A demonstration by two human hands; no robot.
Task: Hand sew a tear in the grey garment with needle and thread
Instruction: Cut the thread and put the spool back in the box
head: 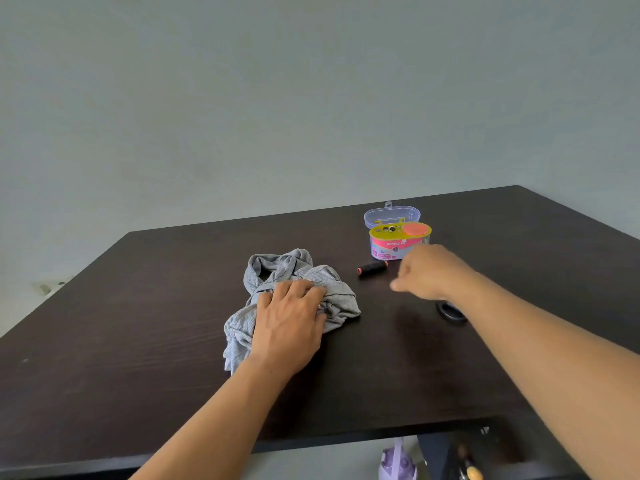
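The grey garment (298,271) lies crumpled on the dark table (138,323). My left hand (289,320) rests on its near part with fingers spread and slightly curled into the cloth. A black thread spool (372,268) with red ends lies on its side to the right of the garment. My right hand (420,271) hovers just right of the spool, blurred, with fingers curled under and thumb pointing left; I cannot tell if it holds anything. No needle shows.
An open sewing kit box (398,240) with a yellow tray and clear lid stands behind my right hand. A black ring-shaped object (450,311) lies partly under my right forearm. A purple bottle (396,462) sits below the table's near edge.
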